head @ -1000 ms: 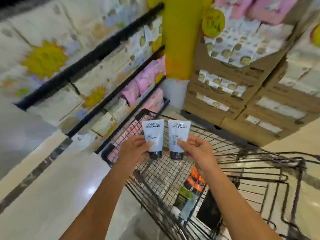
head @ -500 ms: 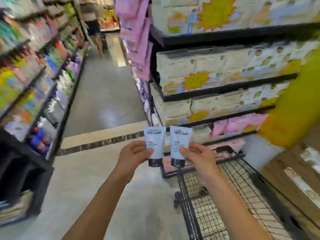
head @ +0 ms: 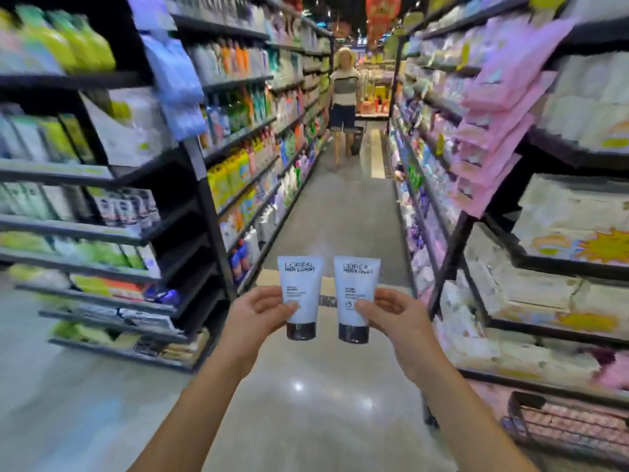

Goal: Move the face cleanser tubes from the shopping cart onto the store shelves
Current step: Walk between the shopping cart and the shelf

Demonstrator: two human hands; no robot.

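Fingers curl behind both tubes, thumbs on the fronts. Shelf goods are blurred, and the shopping cart is cut off at lower right. Left hand pinches the left cleanser tube, right hand pinches the right cleanser tube. Both are caps down, side by side, not touching, above a glossy aisle floor between stocked shelves.
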